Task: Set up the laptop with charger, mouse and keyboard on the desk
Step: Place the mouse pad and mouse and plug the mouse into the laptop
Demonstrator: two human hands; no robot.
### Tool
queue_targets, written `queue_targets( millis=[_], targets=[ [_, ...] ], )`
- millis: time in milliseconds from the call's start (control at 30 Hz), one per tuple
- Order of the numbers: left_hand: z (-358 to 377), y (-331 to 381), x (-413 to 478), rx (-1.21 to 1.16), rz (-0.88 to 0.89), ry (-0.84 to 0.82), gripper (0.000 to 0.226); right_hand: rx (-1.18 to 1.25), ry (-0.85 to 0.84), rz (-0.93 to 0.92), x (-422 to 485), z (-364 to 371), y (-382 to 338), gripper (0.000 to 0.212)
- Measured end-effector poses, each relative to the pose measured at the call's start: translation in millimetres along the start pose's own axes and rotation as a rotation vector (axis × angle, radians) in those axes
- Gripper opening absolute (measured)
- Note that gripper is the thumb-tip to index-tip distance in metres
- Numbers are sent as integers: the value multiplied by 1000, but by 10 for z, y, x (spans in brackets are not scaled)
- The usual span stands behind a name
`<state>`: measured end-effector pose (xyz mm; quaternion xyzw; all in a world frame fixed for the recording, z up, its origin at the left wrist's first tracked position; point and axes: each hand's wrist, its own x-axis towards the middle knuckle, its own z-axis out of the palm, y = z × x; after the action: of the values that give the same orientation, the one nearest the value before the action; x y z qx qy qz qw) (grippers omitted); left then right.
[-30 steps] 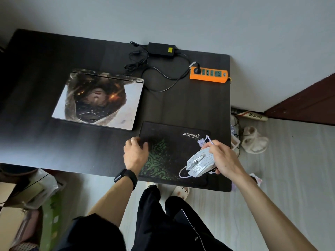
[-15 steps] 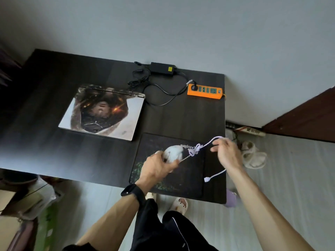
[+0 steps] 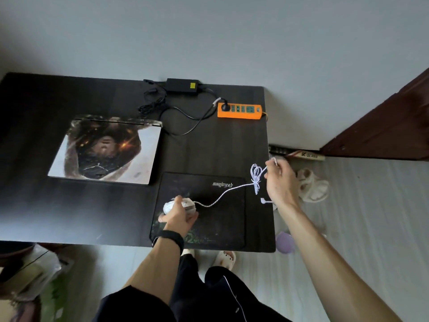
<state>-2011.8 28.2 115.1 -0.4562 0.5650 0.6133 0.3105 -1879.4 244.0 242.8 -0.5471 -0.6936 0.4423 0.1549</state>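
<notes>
A white mouse (image 3: 169,206) sits on the left part of the dark mouse pad (image 3: 220,219), and my left hand (image 3: 180,216) grips it from behind. Its white braided cable (image 3: 222,195) runs right to a bundled loop that my right hand (image 3: 279,182) pinches near the desk's right edge; the USB plug (image 3: 263,201) dangles below that hand. A closed laptop (image 3: 105,149) with a printed lid lies left of the pad. The black charger brick (image 3: 182,86) lies at the back edge, plugged into an orange power strip (image 3: 240,111). No keyboard is in view.
The dark desk (image 3: 46,205) stands against a grey wall. On the floor to the right lie pale slippers (image 3: 312,185), a boxed item (image 3: 304,155) and a purple object (image 3: 285,242). Bags and boxes sit at the lower left. A dark door frame is at the far right.
The mouse passed from my right hand to my left hand and moved to the pad's left side. My right hand took the cable bundle and drew it out to the right.
</notes>
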Motion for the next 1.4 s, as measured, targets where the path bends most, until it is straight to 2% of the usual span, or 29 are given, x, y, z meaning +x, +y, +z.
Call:
queue_targets(
  millis=[67,167,200,233,267,300,333,367,400,500,533,633,733,833,1000,1200,1300,1400],
  targets=[
    [-31,-25,-25,-6,-54,-1,74,-61,-78,-12,11,70,33,26],
    [-81,-48,-135,140,-65,-39,75,-76,-172,-40,89,238,-12,31],
    [-99,-41,-200,330,-31,-40,81,-67,-206,-47,128,300,-55,31],
    [-128,-46,-245,489,61,18,88,-68,-239,-55,156,345,-129,30],
    [-193,-37,-244,615,252,86,90,-84,-273,-70,181,391,-215,31],
    [-229,-16,-231,964,459,168,88,-112,-306,-84,202,429,-302,32],
    [-252,0,-192,1123,547,228,86,-133,-332,-92,231,467,-362,33],
    [-268,38,-199,1394,615,208,85,-137,-355,-89,253,502,-409,33],
    [-274,69,-152,1488,674,166,85,-128,-369,-76,269,539,-439,32],
    [-255,107,-61,1802,931,-117,91,-17,-394,2,304,637,-485,29],
    [-244,103,-51,1836,960,-143,88,57,-397,52,320,649,-480,28],
    [-225,15,-39,1844,901,-63,76,244,-362,161,354,637,-499,26],
    [-180,-65,-80,1698,752,-8,82,189,-294,80,367,593,-514,26],
    [-108,-157,-152,1639,726,-28,84,158,-271,35,368,585,-512,33],
    [14,-300,-274,1614,694,-8,93,208,-308,75,317,621,-503,47],
    [-93,-310,-192,1555,709,-87,82,337,-297,153,285,610,-548,54],
    [-79,-220,-283,1433,824,-149,73,388,-311,165,231,618,-590,53],
    [127,-114,-487,1266,918,-303,81,482,-333,232,152,657,-670,49]
  ],
)
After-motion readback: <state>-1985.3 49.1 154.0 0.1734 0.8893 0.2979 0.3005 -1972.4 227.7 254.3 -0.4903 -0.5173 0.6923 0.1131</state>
